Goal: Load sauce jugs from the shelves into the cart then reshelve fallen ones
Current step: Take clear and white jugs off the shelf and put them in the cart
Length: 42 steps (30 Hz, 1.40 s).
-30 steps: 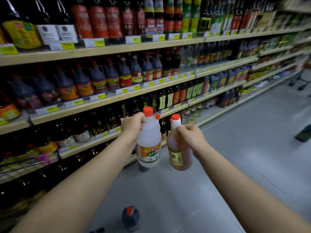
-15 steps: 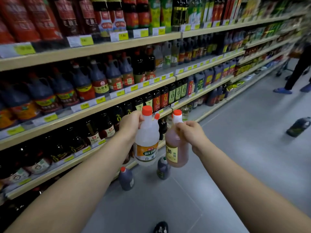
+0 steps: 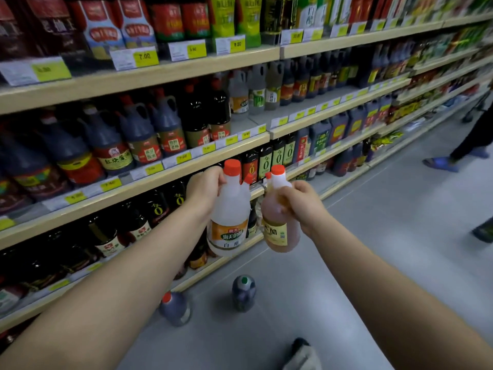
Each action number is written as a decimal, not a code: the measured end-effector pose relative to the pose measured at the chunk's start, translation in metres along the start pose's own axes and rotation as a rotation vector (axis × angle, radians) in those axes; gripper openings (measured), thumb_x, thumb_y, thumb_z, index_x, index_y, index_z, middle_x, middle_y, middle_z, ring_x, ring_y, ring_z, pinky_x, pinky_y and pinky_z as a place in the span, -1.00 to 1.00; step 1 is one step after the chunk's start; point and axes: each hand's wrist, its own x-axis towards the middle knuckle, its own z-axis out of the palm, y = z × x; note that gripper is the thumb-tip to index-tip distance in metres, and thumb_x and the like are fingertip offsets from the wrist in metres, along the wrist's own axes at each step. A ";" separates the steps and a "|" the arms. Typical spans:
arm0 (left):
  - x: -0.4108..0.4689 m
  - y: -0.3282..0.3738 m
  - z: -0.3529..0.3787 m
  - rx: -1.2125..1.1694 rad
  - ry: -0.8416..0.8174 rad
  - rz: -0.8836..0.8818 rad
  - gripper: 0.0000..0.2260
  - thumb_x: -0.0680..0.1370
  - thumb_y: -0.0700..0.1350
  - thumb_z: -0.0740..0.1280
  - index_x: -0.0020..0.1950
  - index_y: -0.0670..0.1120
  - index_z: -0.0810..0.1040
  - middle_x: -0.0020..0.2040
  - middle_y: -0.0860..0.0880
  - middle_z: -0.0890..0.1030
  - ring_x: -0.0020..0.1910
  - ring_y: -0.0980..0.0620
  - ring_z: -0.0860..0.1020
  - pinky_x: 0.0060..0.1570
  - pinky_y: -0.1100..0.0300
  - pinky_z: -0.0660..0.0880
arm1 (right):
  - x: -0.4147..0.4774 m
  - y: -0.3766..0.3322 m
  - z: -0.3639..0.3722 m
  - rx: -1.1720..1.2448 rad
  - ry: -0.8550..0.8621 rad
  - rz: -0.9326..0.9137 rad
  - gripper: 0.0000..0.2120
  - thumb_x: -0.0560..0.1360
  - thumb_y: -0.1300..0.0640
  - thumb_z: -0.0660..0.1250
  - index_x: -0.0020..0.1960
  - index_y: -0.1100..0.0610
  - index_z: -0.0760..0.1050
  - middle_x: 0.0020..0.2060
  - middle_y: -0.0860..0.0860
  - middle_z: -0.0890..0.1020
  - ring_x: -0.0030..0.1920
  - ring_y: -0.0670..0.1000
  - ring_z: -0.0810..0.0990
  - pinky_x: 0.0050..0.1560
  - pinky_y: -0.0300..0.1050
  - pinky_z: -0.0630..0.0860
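My left hand (image 3: pixel 204 188) grips the neck of a clear white-vinegar jug (image 3: pixel 230 222) with an orange cap and an orange-green label. My right hand (image 3: pixel 300 202) grips the neck of an amber vinegar jug (image 3: pixel 277 231), also orange-capped. A second orange cap shows behind each jug, so each hand may hold more than one. Both jugs hang upright in front of the lower shelves (image 3: pixel 149 182). Two dark jugs stand on the floor below: one with a red cap (image 3: pixel 174 308), one with a green-marked cap (image 3: pixel 244 292).
Long shelving packed with dark sauce jugs and bottles runs along the left. A gap shows on the middle shelf (image 3: pixel 269 113) beside pale jugs. A person's legs in blue slippers (image 3: pixel 441 164) stand in the aisle at right. Another dark jug (image 3: pixel 484 231) lies at the right edge.
The view has moved forward along the aisle and the shelves slid left. Both hands keep the same hold on their jugs. The two floor jugs now sit nearer, below the hands.
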 end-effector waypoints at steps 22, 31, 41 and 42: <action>0.185 0.056 0.121 -0.259 0.278 0.015 -0.67 0.56 -0.10 0.18 -0.42 -0.07 0.28 -0.63 0.09 0.33 -0.47 0.03 0.26 -0.36 0.14 0.17 | 0.249 -0.087 -0.041 -0.035 -0.238 -0.369 -0.65 0.41 0.08 0.44 -0.24 0.13 0.24 -0.31 0.10 0.29 -0.26 -0.01 0.32 -0.24 -0.10 0.25; 0.239 0.070 0.114 -0.275 0.327 -0.014 -0.69 0.42 -0.13 0.21 -0.47 -0.06 0.14 -0.62 0.06 0.17 -0.47 0.00 0.13 -0.34 0.12 0.08 | 0.304 -0.123 -0.009 -0.049 -0.192 -0.598 -0.64 0.35 0.07 0.45 -0.24 0.20 0.27 -0.35 0.09 0.34 -0.33 0.04 0.35 -0.32 -0.03 0.32; 0.282 0.069 0.111 -0.329 0.497 -0.042 -0.61 0.51 -0.18 0.17 -0.49 -0.04 0.14 -0.63 0.07 0.16 -0.49 0.02 0.13 -0.35 0.12 0.09 | 0.385 -0.132 0.044 0.010 -0.382 -0.710 -0.64 0.30 0.14 0.43 -0.28 0.23 0.23 -0.34 0.10 0.34 -0.33 -0.05 0.29 -0.30 -0.14 0.25; 0.286 0.069 0.111 -0.328 0.513 -0.045 -0.60 0.51 -0.17 0.17 -0.51 -0.04 0.14 -0.63 0.07 0.16 -0.49 0.01 0.13 -0.35 0.12 0.08 | 0.392 -0.132 0.048 0.008 -0.414 -0.705 -0.63 0.32 0.18 0.44 -0.29 0.22 0.22 -0.35 0.10 0.33 -0.34 -0.06 0.28 -0.30 -0.13 0.23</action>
